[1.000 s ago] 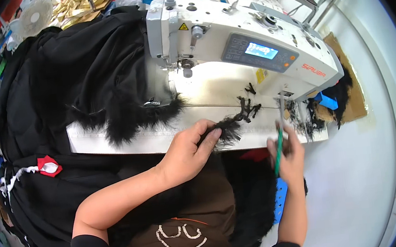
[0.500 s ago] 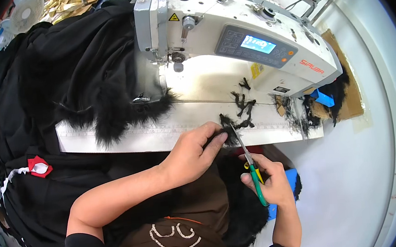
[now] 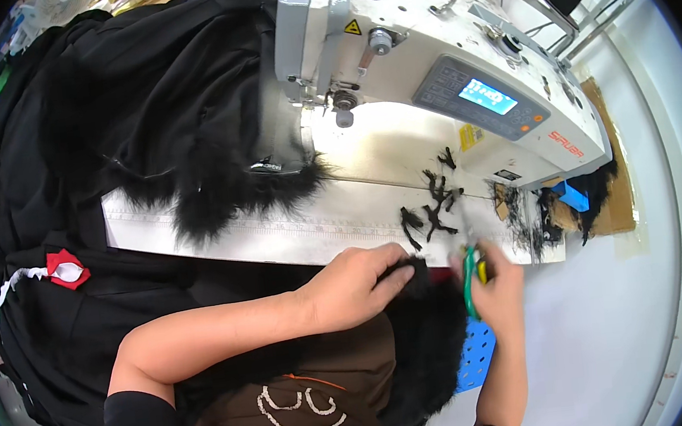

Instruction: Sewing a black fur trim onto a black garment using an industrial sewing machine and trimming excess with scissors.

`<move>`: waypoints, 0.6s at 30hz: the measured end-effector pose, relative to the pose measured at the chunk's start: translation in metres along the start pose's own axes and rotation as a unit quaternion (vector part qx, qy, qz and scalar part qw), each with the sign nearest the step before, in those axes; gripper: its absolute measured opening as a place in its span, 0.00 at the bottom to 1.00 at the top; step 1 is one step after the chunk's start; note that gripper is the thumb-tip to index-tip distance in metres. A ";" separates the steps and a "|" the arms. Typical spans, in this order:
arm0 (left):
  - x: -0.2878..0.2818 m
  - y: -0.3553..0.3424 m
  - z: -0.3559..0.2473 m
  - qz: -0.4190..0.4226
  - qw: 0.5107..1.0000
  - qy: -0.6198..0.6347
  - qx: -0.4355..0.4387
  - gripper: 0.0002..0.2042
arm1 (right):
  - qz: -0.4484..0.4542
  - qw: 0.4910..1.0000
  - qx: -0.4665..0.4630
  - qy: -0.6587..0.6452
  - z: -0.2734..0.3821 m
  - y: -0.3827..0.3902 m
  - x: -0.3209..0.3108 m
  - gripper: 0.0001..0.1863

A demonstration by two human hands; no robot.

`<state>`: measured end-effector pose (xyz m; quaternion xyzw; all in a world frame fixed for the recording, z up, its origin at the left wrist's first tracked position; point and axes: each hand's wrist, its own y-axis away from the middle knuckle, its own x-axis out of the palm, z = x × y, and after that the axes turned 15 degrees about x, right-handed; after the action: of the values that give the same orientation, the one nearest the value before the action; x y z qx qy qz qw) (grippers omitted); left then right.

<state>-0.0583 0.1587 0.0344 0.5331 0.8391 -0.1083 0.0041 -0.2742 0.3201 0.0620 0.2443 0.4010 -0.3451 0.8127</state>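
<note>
**Fur trimming at desk edge**

We note the left hand [image 3: 361, 281] closed on black fur [image 3: 431, 320] at the desk [image 3: 293, 235] edge, six o'clock from the sewing machine [image 3: 427, 79]. Right hand [image 3: 494, 288] grips green scissors [image 3: 471, 278]. We advise short snips, fur held taut.

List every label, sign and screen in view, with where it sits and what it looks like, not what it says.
Screen: on the sewing machine's grey control panel, small rectangle glowing blue.
Warning sticker: on the machine head, upper left, yellow triangle with a black mark.
Yellow sticker: on the machine's front below the panel, small rectangle.
Red lettering: on the machine's right end, short line on white.
Red and white tag: on the black fabric at left.
</note>
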 end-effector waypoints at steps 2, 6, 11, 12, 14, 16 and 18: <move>-0.005 0.007 0.003 0.020 0.992 -0.079 0.095 0.09 | -0.077 0.990 0.007 0.121 0.027 -0.024 -0.004 0.26; -0.016 0.013 0.009 -0.053 0.959 -0.175 0.218 0.08 | -0.156 0.966 -0.060 0.199 0.025 -0.069 0.003 0.29; -0.044 0.023 0.003 -0.031 0.981 -0.148 0.124 0.10 | -0.136 0.950 -0.149 0.240 0.038 -0.071 0.030 0.20; -0.047 0.024 0.004 -0.028 0.982 -0.138 0.124 0.11 | -0.133 0.950 -0.154 0.239 0.045 -0.073 0.040 0.20; -0.055 0.027 0.002 -0.027 0.984 -0.130 0.120 0.12 | -0.095 0.950 -0.271 0.123 0.070 -0.073 0.063 0.20; -0.068 0.026 -0.004 -0.020 0.995 -0.081 0.050 0.13 | -0.010 0.977 -0.212 0.027 0.075 -0.072 0.073 0.19; -0.078 0.023 -0.005 -0.042 0.996 -0.060 0.044 0.13 | 0.079 0.952 -0.294 0.042 0.067 -0.071 0.073 0.18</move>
<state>-0.0030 0.0995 0.0451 0.4900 0.8532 -0.1768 0.0270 -0.2636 0.2034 0.0312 0.0400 0.4975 -0.1362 0.8558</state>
